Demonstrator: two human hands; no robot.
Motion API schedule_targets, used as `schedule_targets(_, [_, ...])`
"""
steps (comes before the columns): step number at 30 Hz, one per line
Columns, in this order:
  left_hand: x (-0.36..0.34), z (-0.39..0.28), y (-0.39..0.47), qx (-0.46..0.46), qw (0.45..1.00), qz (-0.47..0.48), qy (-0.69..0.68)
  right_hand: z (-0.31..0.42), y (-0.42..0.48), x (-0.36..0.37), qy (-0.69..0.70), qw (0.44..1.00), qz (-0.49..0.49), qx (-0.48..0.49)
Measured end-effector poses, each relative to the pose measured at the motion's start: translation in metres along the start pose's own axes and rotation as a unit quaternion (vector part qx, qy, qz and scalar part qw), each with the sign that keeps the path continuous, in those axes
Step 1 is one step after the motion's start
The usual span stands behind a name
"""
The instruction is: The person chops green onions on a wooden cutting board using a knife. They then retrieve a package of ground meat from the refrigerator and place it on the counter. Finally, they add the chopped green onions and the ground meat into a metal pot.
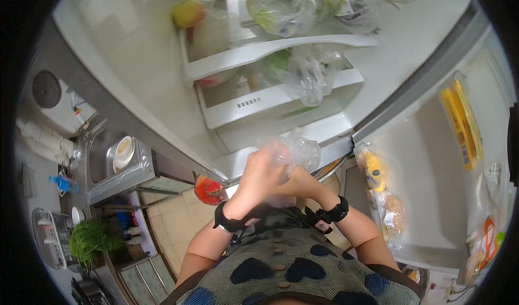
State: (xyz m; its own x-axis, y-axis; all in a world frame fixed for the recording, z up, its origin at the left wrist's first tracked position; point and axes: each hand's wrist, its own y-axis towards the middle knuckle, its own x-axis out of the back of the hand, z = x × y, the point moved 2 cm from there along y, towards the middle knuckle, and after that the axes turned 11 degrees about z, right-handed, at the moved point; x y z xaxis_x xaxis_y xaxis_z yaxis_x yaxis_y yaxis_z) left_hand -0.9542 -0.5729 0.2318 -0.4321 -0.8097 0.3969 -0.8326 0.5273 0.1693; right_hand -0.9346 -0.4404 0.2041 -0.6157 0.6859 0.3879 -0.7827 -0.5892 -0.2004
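Observation:
In front of the open fridge, my hands are close together at a clear plastic bag [304, 153]. My left hand [259, 167] has its fingers closed around the gathered plastic, and they are partly blurred. Just below and to the right, my right hand [300, 182] grips the same bag, its fingers mostly hidden. Something pale and pinkish shows under my wrists, too blurred to name. Beyond the hands, the lower fridge drawer [227, 112] is pulled out, with bagged greens [279, 61] and a loose plastic bag [314, 82] hanging over its front.
An upper drawer [279, 49] holds bagged vegetables [284, 11]; an apple-like fruit [188, 13] sits at its left. The fridge door [429, 191] stands open at right, with packaged food [375, 171] on its shelves. To the left are a sink [105, 159] with dishes and feathery greens [95, 240].

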Motion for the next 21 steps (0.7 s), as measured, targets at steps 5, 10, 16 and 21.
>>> schedule_targets(5, [0.009,-0.019,-0.009,-0.02,0.999,0.048,-0.01,-0.016,0.01,-0.023,0.083,0.979,-0.133,0.13])
schedule_targets(10, [0.016,-0.015,-0.025,-0.081,0.993,-0.01,0.081,-0.033,0.005,-0.015,0.364,0.904,-0.224,-0.024])
schedule_targets(16, [0.035,0.006,-0.041,0.005,0.998,0.003,0.069,-0.037,-0.027,0.018,0.585,0.711,-0.383,0.068])
schedule_targets(21, [0.001,0.023,-0.038,0.017,0.989,0.142,-0.04,-0.012,-0.07,0.022,0.628,0.609,-0.441,0.203])
